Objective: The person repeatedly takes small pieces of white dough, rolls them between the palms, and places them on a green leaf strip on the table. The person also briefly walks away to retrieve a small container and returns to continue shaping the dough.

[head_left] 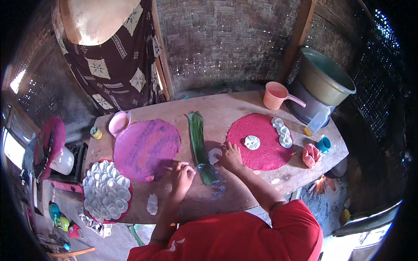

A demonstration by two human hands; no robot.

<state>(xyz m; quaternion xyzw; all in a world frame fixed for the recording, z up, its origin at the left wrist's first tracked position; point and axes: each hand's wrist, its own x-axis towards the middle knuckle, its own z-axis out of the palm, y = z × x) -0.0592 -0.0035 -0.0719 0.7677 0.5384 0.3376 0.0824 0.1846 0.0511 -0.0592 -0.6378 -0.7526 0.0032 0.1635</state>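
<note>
My left hand [183,177] is over the near part of the table, its fingers curled together by the purple round mat [150,148]; whatever they pinch is too small to make out. My right hand [232,158] rests with fingers apart at the left edge of a red round mat [244,126]. A white, curved dough-like piece [214,155] lies just left of it. Between my hands runs a green leaf strip [198,139]. On the red mat sit a white pleated disc [252,142] and several small white cup shapes [285,140]. A white lump [152,204] lies near my left forearm.
Many white cup shapes [106,191] cover a round mat at the left. A pink bowl [119,124] and small jar [96,132] stand behind. At right are a pink dipper [274,96], large basin [322,76], bottle [318,120], teal cup [323,145] and, below, a fire [323,185].
</note>
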